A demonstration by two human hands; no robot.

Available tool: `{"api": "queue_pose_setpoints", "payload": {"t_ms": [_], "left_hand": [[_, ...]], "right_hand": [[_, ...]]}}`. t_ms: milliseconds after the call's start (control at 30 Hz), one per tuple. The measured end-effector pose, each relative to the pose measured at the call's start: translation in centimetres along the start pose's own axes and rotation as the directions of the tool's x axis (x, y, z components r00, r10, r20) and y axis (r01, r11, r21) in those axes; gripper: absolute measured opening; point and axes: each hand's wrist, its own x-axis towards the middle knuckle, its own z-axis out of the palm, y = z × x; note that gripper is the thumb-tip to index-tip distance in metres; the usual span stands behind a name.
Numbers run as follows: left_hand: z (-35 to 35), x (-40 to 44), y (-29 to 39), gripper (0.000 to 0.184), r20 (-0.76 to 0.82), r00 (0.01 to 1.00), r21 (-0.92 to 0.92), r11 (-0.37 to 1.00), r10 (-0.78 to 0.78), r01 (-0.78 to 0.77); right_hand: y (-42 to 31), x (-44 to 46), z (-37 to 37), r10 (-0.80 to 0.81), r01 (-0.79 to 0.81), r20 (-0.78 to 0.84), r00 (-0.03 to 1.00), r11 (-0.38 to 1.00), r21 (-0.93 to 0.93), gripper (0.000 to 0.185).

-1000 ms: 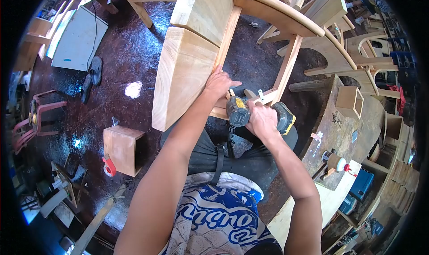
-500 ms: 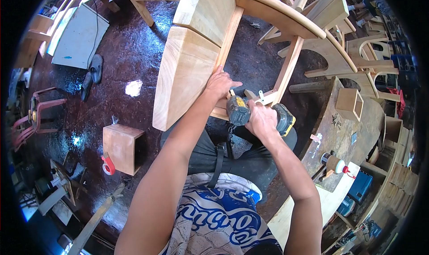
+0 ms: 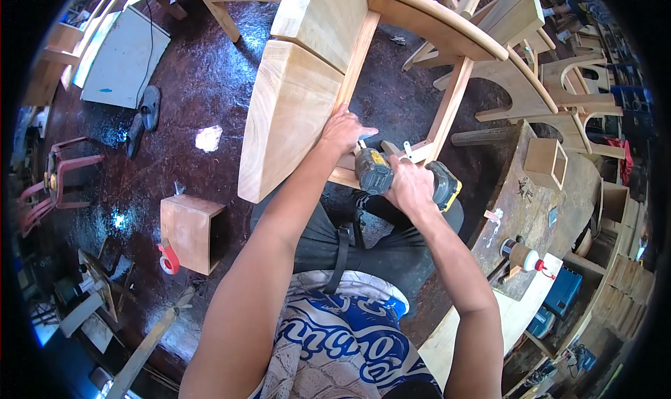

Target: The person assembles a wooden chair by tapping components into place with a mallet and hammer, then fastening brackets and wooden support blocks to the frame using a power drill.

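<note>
1. Clasping the drill [image 3: 373, 173], the right hand [image 3: 411, 183] has its fingers wrapped round the handle; the battery shows just beyond its outer side.
2. The forearm angles inward from a bent elbow, and the drill's front end points at the wooden frame [image 3: 443, 114], near the left hand [image 3: 342, 131].
3. The left arm is nearly straight. Its hand lies on the rail beside the thick wooden panel [image 3: 286, 119], one digit out towards the drill; whether the fingers close round the rail, I cannot tell.
4. The frame lies before the person's knees, its curved edge at the far end.
5. Dark floor [image 3: 412, 84] shows between the side rails, and more lies left of the panel.
6. Right of the drill, a gap separates it from the workbench [image 3: 504, 234].
</note>
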Motion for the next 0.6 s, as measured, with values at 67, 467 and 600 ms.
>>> {"api": "queue_pose_setpoints", "payload": {"t_ms": [67, 467, 600], "left_hand": [[0.3, 0.0, 0.0, 0.065, -0.015, 1.000, -0.008, 1.000, -0.002, 0.002], [-0.6, -0.5, 0.2, 0.051, -0.005, 1.000, -0.023, 1.000, 0.006, -0.006], [0.0, -0.3, 0.0, 0.048, -0.039, 0.999, -0.021, 1.000, 0.006, -0.006]], "right_hand": [[0.2, 0.0, 0.1, -0.012, 0.012, -0.009, 1.000, 1.000, 0.010, 0.042], [1.1, -0.3, 1.4, 0.025, -0.025, 0.027, 0.999, 1.000, -0.005, 0.047], [1.9, -0.8, 1.7, -0.027, 0.027, -0.022, 0.999, 1.000, 0.004, 0.048]]}}
